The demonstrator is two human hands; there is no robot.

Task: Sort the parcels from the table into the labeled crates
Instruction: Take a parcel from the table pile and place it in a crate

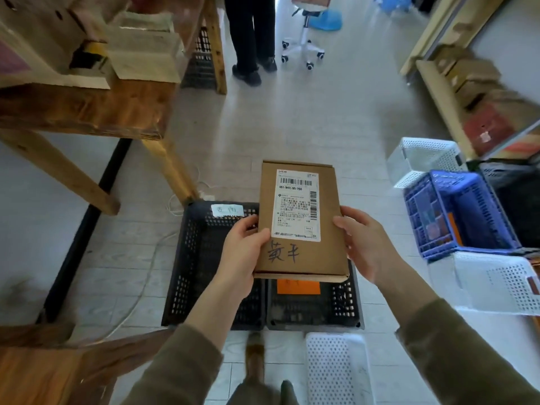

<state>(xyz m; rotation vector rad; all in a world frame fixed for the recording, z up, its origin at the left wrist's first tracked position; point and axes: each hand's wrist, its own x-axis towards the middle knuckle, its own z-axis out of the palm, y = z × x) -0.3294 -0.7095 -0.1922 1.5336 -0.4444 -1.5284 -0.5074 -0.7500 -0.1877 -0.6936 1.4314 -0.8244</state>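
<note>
Two hands on parcel [301, 220]: left hand [245, 249] grips left edge, right hand [362, 244] grips right edge. Parcel held above black crates [190, 258]. Step, likely: reading mark. Next: match crate label, lower in.

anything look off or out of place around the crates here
The white perforated plastic crate behind the blue plastic crate looks tilted, unlike the flat-sitting black plastic crates. The brown cardboard parcel held by the left hand and right hand looks undamaged.

left sleeve [181, 366]: olive-green, long | right sleeve [455, 355]: same olive-green | left grip [242, 252], right grip [362, 244]: bare | trousers [251, 394]: olive | shoe [254, 358]: brown, rounded toe
</note>
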